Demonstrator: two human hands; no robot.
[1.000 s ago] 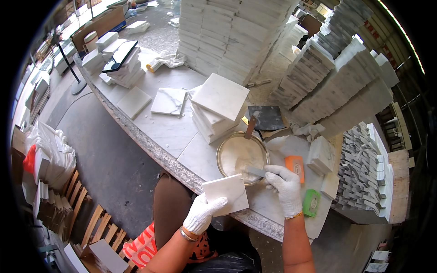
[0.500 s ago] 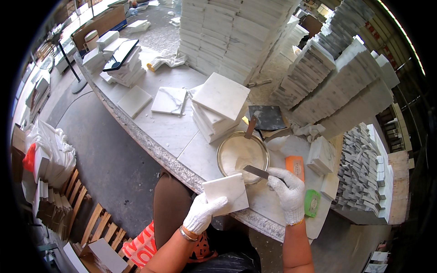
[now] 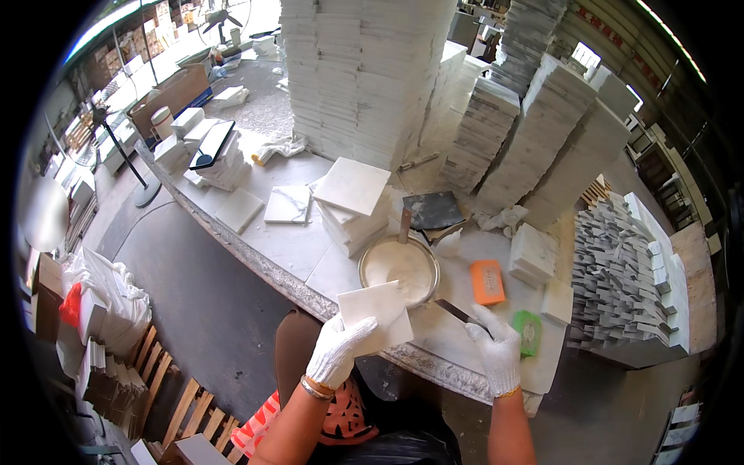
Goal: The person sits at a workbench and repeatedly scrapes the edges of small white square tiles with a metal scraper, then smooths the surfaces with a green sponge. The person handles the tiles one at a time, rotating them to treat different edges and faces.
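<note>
My left hand (image 3: 339, 353), in a white knit glove, grips a square white marble tile (image 3: 373, 308) by its lower left side, tilted up in front of the table edge. In my gloved right hand (image 3: 496, 350) is a putty knife (image 3: 456, 311), its dark blade pointing left toward the tile but apart from it. Beyond the tile stands a round metal pan (image 3: 435, 285) of cream-coloured paste. A second scraper (image 3: 405, 225) with a brown handle leans on its far rim. Right of the pan lie an orange box (image 3: 487, 282) and a green packet (image 3: 528, 333).
Stacked marble tiles (image 3: 353, 186) stand behind the pan, with a veined tile (image 3: 287, 204) to their left. A dark slab (image 3: 435, 210) lies at the pan's far right. Tall tile stacks (image 3: 356, 85) rise at the back. A tablet (image 3: 211, 145) rests on tiles at far left.
The putty knife has moved from over the pan to beyond its right rim, toward me. The tile stays in my left hand. My view has tilted upward.
</note>
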